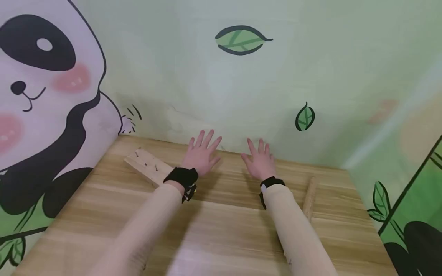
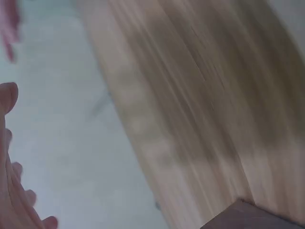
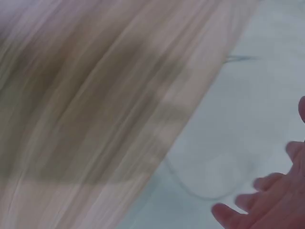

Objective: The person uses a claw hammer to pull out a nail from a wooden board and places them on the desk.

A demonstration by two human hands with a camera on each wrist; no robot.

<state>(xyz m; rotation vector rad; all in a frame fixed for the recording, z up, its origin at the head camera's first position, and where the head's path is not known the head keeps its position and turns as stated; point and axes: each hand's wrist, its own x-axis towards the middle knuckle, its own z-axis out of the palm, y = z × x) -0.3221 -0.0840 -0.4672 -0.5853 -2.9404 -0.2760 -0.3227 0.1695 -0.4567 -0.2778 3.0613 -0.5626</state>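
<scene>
Both hands hover side by side over the far edge of a wooden table point(image 1: 221, 230), fingers spread and holding nothing. My left hand point(image 1: 202, 153) is just right of a small wooden block point(image 1: 148, 166) with several nails standing in its top. My right hand point(image 1: 259, 160) is to the left of a wooden stick-like handle point(image 1: 309, 197) lying on the table. In the left wrist view only my fingers point(image 2: 12, 181) show at the left edge against the blurred table point(image 2: 200, 109). In the right wrist view my fingers point(image 3: 271, 200) show at the lower right.
A wall point(image 1: 241, 88) painted with a panda and green leaves stands directly behind the table's far edge, and painted side walls close in on the left and right. Black wrist straps point(image 1: 181, 177) sit on both forearms.
</scene>
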